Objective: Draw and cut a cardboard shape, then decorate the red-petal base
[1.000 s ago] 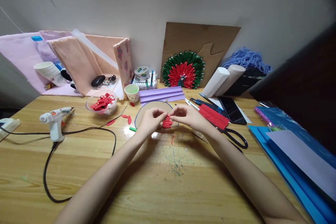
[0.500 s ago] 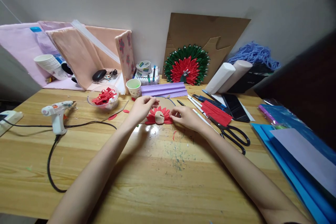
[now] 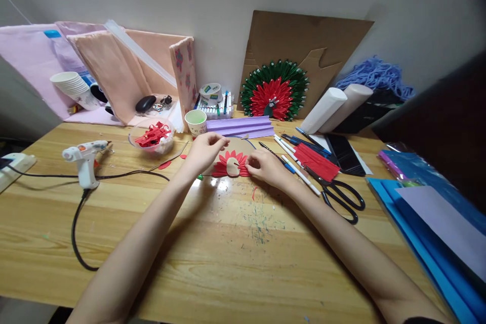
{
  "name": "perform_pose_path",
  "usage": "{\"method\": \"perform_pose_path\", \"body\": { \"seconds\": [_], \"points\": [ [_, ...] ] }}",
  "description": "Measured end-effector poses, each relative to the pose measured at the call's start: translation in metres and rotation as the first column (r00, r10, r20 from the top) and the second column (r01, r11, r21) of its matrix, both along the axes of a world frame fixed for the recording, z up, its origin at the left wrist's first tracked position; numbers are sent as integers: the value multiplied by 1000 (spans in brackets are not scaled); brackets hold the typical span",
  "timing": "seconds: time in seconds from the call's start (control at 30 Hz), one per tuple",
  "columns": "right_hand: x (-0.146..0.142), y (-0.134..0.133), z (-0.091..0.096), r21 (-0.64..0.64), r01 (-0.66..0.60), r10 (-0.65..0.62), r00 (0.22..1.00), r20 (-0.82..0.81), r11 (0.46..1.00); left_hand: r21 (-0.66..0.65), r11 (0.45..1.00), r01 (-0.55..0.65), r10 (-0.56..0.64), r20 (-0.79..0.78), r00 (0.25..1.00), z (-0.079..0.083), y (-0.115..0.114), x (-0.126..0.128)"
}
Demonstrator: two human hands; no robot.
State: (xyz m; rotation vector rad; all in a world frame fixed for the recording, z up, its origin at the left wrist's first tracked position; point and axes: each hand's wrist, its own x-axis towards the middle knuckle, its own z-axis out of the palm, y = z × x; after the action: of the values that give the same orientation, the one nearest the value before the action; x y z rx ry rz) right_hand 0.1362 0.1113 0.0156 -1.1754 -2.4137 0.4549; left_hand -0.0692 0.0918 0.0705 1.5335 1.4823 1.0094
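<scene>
A half-round flower of red petals (image 3: 220, 166) with a beige centre piece (image 3: 233, 167) lies on a round beige sheet with a blue rim, at the middle of the table. My right hand (image 3: 266, 166) is curled at its right side, thumb and forefinger pinched on the edge of an outer petal. Above the flower's upper left, my left hand (image 3: 205, 151) hovers with fingertips pressed together. Whatever those left fingertips may hold is too small to tell. A loose red petal scrap (image 3: 164, 165) lies left of my left hand.
On the left stand a white glue gun (image 3: 85, 162) with its cord and a bowl of red strips (image 3: 152, 136). A paper cup (image 3: 196, 122) is behind my left hand. Black-handled scissors (image 3: 343, 197), markers (image 3: 299, 172) and folded red paper (image 3: 316, 161) lie right. A green-red peacock craft (image 3: 275, 92) leans behind.
The view has shifted slightly. My left hand stays pinched above the flower, and my right hand keeps at the flower's right edge with little movement.
</scene>
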Motion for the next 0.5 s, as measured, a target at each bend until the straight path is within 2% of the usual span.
{"method": "perform_pose_path", "body": {
  "seconds": [0.07, 0.13, 0.2, 0.27, 0.33, 0.5],
  "points": [
    [-1, 0, -1, -8, 39, -39, 999, -12, 999, 8, 997, 81, -78, -223, 972, -7, -2, 0],
    [-2, 0, -2, -17, 68, -68, 998, -14, 998, 12, 976, 217, -191, -426, 884, -16, -3, 0],
    [-3, -2, -1, -32, 89, -89, 996, -12, 996, 25, 938, 345, -275, -549, 789, -25, -4, 1],
    [-5, -3, -1, -48, 105, -106, 994, -23, 993, 36, 906, 421, -315, -606, 730, -33, -4, 2],
    [-5, -4, 0, -54, 105, -107, 994, -36, 993, 32, 894, 447, -325, -641, 696, -37, -4, 4],
    [-3, -1, 0, -17, 40, -40, 999, -19, 999, 41, 897, 440, -303, -668, 680, -39, -3, 7]
  ]
}}
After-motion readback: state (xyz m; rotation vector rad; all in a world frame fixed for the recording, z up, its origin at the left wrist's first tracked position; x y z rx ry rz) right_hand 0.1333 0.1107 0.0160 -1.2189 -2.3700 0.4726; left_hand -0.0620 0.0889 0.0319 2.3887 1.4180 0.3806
